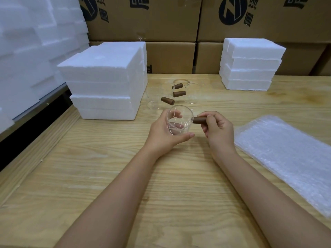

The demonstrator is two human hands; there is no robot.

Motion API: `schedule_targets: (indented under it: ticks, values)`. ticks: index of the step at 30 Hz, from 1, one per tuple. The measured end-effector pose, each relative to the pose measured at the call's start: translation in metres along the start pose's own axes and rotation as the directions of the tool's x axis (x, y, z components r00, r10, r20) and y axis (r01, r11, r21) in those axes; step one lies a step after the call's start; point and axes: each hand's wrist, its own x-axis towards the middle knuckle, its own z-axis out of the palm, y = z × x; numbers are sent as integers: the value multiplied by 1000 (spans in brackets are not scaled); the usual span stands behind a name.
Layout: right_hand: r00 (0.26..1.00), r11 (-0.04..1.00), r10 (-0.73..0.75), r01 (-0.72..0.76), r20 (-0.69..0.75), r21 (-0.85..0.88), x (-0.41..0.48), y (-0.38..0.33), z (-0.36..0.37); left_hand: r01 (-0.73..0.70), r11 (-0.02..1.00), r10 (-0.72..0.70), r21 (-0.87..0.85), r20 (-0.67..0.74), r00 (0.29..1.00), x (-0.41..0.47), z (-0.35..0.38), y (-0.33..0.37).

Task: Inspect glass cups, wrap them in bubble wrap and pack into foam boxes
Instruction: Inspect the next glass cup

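We hold the clear glass cup in the left hand, its brown cylindrical handle pinched by the right hand. The flat bubble-wrap sheet stack lies rightward, nearer that hand.

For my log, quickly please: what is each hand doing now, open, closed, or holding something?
Left hand: holds the glass cup around its body.
Right hand: pinches the cup's brown handle.
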Motion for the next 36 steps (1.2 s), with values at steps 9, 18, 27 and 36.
schedule_targets:
  ticks: [9, 18, 27, 36]
  values:
    - [985, 991, -10, -13, -175, -131, -9, -8, 23, -133, 989, 137, 70, -58, 989, 0, 6, 5]
    - [980, 947, 172, -191, -95, -259, -9, -11, 29, -176, 960, 195, 217, -70, 978, 0, 6, 2]
    - [985, 907, 115, -52, 126, -418, -16, -6, 26, -142, 977, 156, 161, -79, 985, 5, 4, -3]
    - [965, 978, -78, 123, 251, -170, -16, 0, 15, -98, 995, 97, -30, -57, 994, 5, -3, -1]
